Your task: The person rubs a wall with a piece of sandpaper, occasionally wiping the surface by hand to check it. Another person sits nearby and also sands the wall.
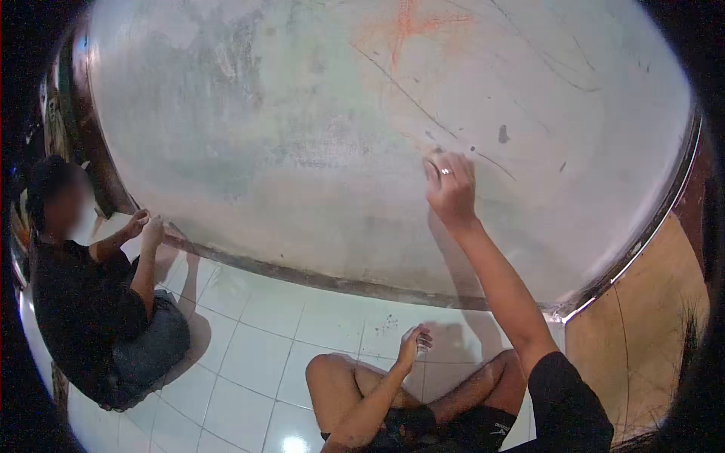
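Observation:
My right hand (453, 192) is raised against the scuffed, whitish wall (325, 204), its fingers curled and pressed to the surface just below a long dark scratch. A ring shows on one finger. Whatever lies under those fingertips is hidden. Above my crossed legs, my left hand (410, 349) is closed round a small whitish thing (423, 348), too small to name. Near the right hand the wall carries dark spots (504, 134), and higher up there is a smeared orange-red cross mark (408, 26).
At the left another person (91, 317) in dark clothes sits by the wall, both hands held close together. White floor tiles (249, 351) run below the wall's dark lower edge (340, 285). Dark crumbs (387, 325) lie on the tiles. A brown panel (642, 325) stands at the right.

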Demonstrator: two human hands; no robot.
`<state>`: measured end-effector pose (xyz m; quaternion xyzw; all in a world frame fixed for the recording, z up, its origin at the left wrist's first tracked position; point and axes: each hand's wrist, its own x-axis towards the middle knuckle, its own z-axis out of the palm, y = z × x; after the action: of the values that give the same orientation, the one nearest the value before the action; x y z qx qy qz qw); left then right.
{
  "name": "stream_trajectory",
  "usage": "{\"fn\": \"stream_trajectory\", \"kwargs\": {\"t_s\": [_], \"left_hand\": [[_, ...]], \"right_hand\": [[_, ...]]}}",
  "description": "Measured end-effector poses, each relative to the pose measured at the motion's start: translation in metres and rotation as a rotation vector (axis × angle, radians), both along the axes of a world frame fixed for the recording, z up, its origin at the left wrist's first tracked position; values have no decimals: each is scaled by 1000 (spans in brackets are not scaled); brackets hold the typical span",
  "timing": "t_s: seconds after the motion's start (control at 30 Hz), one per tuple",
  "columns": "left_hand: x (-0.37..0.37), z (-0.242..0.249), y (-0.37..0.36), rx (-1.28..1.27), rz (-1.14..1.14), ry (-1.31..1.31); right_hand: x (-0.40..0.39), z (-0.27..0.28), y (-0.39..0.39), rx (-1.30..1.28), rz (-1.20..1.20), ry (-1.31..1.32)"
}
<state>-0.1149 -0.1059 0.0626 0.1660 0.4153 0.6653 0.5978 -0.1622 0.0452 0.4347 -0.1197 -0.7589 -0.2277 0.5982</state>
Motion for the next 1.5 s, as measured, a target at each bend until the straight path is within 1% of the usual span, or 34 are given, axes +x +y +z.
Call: {"fn": "stream_trajectory", "kwargs": {"t_s": [0.07,0.17,0.2,0.27,0.37,0.5,0.53,0.57,0.63,0.7,0.73,0.83,0.97,1.07,1.1,1.17,1.27,1.3,1.37,1.47,1.5], "left_hand": [[0,22,-9,-39,2,57],[4,4,-4,13,25,-13],[2,-1,-2,3,-10,4],[-1,-6,-5,-18,-83,34],[4,-2,-4,-1,15,-34],[4,7,-7,-66,3,91],[4,13,-9,-75,-14,114],[3,20,-10,-81,-31,138],[6,11,-4,-79,-50,151],[9,6,-1,-77,-70,179],[10,7,1,-74,-80,202],[12,-3,6,-34,-107,231],[7,-7,9,49,-110,312],[4,-9,8,59,-94,263],[5,-8,8,32,-91,285],[4,-4,6,-24,-84,335],[1,-6,-3,27,-90,323],[1,-6,-3,9,-99,338],[2,-7,-3,-27,-121,365],[5,-11,-3,-17,-74,376],[7,-14,-3,-45,-91,396]], "right_hand": [[-15,9,-4,14,29,9],[-24,14,-3,-10,17,-5],[-23,14,-2,-26,6,-15],[-13,11,-3,-33,-44,-31],[5,-2,3,-4,-83,-23],[34,-16,10,-17,-63,-64],[39,-17,12,-34,-21,-81],[40,-19,13,-102,44,-52],[43,-20,12,-238,172,4],[42,-20,21,-146,187,-33],[40,-19,26,-98,198,-51],[15,-13,27,-21,216,7],[-23,7,15,-18,169,69],[-39,19,8,-27,184,105],[-39,18,8,-46,187,101],[-37,16,6,-83,194,98],[-28,15,4,-62,204,95],[-24,13,4,-81,201,92],[-11,4,8,-121,191,81],[8,-7,15,-144,151,73],[15,-13,15,-182,151,82]]}}
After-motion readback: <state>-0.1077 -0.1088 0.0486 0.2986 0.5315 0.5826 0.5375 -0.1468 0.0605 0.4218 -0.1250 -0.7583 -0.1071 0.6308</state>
